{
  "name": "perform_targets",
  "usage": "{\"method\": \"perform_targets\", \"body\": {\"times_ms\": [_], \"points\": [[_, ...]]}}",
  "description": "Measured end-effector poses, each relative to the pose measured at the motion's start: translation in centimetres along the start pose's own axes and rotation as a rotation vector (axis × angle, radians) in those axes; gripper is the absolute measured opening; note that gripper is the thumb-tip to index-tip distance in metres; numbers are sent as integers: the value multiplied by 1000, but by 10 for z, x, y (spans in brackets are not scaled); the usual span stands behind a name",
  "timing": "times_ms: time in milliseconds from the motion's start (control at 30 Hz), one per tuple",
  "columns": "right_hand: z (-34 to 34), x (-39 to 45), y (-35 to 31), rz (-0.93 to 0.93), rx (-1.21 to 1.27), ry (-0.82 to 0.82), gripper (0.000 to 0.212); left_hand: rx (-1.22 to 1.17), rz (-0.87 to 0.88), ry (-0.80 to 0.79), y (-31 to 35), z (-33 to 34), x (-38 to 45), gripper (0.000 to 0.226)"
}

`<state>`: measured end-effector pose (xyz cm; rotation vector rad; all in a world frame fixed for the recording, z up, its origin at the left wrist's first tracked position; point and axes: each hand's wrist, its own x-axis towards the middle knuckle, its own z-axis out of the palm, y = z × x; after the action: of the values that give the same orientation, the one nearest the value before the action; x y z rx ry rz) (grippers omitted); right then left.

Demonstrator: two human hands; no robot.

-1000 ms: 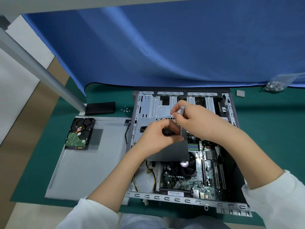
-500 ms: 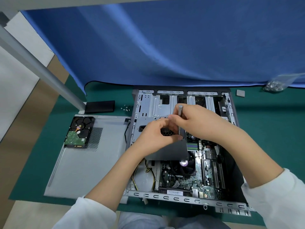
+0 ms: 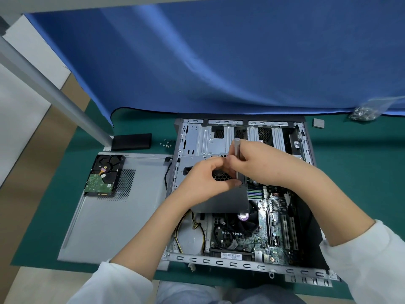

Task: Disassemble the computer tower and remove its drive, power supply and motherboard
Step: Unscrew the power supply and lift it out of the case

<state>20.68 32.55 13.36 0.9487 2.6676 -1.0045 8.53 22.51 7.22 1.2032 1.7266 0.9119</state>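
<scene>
An open computer tower (image 3: 241, 194) is lying on its side on a green mat (image 3: 350, 172), seen from above by a head-worn camera. Inside it, near the middle, a grey power supply (image 3: 221, 198) is sitting tilted, partly over the motherboard (image 3: 263, 227), whose green circuitry and black cooling fan (image 3: 243, 218) are being shown in the near half of the case.

Both hands are being held together over the power supply's upper edge. A slim silver screwdriver (image 3: 237, 154) is being gripped upright by the right hand (image 3: 260, 165), its fingers curled round the shaft and its handle end sticking up above the knuckles. The left hand (image 3: 206, 178) is being rested on the power supply, its fingers curled with the fingertips pinched together beside the screwdriver's lower end; whether anything is being held between them cannot be told. White sleeves are being worn on both forearms.

To the left of the tower, the removed side panel (image 3: 109, 227) is lying flat on the mat, and the drive (image 3: 104, 175) is lying on its far corner, circuit board up. Beyond the panel, a black case (image 3: 131, 141) and a few loose screws (image 3: 166, 143) are lying on the mat. A blue cloth (image 3: 219, 62) is hanging behind the tower, and a clear bag of screws (image 3: 363, 113) is lying at its hem on the far right.
</scene>
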Motion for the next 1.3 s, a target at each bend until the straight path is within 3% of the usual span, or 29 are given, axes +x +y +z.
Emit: {"method": "perform_targets", "body": {"times_ms": [267,367,533,600,833,967,1067,1167,1300], "points": [[0,2,1,-14,203,-40,12,-20,4,-51,1,-4,-2,19],[-1,3,6,-12,285,73,17,-20,38,-46,2,-4,-2,15],[3,10,18,-51,700,372,23,-34,102,-34,0,-3,-2,14],[7,11,20,-80,736,374,18,-51,118,-10,-2,-1,-2,15],[36,10,35,-58,304,132,13,-296,44,124,-7,-13,-1,23],[37,7,38,-92,235,30,65,-390,-66,252,-19,-26,-4,19],[38,17,31,-98,-24,-21,91,-449,-115,365,-26,-31,-4,20],[41,26,27,-153,-203,17,84,-478,-108,422,-28,-28,-3,20],[35,17,40,-163,-207,30,83,-399,0,465,-23,-22,-2,21]]}}
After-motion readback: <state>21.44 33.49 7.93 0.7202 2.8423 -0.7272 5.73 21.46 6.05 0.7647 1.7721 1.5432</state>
